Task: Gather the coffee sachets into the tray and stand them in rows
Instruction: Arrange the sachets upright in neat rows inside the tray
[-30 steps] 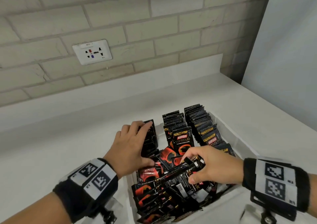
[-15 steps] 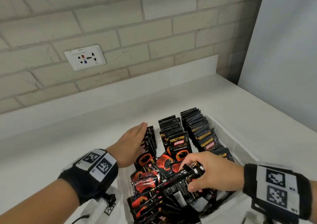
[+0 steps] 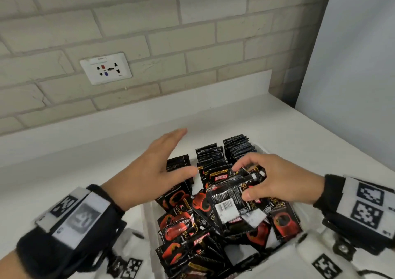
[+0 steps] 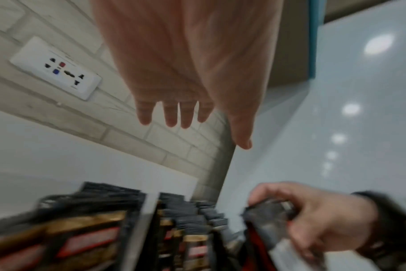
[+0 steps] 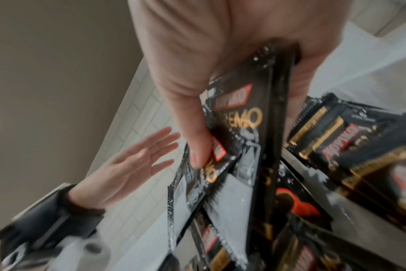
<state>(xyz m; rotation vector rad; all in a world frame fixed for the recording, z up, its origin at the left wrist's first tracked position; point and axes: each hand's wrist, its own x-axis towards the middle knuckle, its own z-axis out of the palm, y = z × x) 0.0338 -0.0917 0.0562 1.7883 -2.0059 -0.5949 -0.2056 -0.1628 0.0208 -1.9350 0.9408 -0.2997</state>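
Nearest you, a loose heap of sachets (image 3: pixel 188 231) fills the tray (image 3: pixel 149 219) on the bench (image 3: pixel 64 161). Your right hand (image 3: pixel 277 178) pinches a bunch of sachets (image 3: pixel 233 195); your left hand (image 3: pixel 154 172) hovers flat, fingers straight. Beyond, three standing rows (image 3: pixel 210 154).

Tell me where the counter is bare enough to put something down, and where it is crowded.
Free: the white counter left of the tray, up to the wall, and the strip right of the tray toward the grey panel. Crowded: the tray itself, with standing rows at the back and a loose heap of sachets in front. The right hand holds a bundle; the left hand hovers open.
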